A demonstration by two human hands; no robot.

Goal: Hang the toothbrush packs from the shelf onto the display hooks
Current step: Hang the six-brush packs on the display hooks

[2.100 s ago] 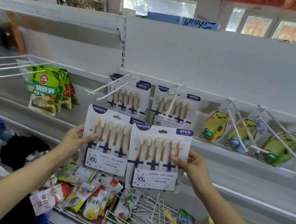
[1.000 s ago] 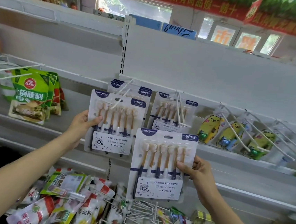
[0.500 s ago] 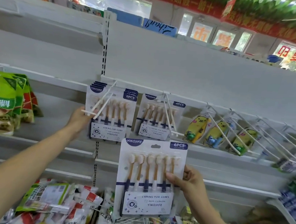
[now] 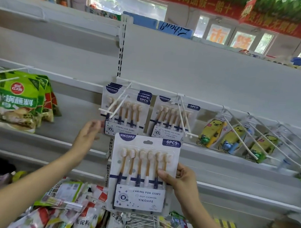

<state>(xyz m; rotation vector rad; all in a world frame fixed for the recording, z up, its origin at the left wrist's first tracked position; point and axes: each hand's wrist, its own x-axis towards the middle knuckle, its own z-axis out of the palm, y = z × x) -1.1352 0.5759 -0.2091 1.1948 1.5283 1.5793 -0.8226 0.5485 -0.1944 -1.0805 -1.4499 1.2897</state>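
My right hand (image 4: 181, 183) grips a white six-brush toothbrush pack (image 4: 143, 173) by its right edge, held upright below the hooks. Several identical packs (image 4: 128, 110) hang stacked on the left white display hook (image 4: 117, 103). One more pack (image 4: 173, 119) hangs on the hook (image 4: 183, 117) to its right. My left hand (image 4: 88, 135) is blurred, fingers relaxed, just left of the hung stack's lower corner and holding nothing.
Green sauce pouches (image 4: 18, 101) hang at the left. Yellow children's toothbrush packs (image 4: 234, 136) hang on long white hooks at the right. A basket of snack packets (image 4: 67, 210) and loose white hooks (image 4: 140, 227) lies below. White shelf backing (image 4: 205, 73) rises above the hook rail.
My left hand carried its pack up onto the left hook, let go of it and drew back slightly. My right hand lowered its pack a little below the hung stack.
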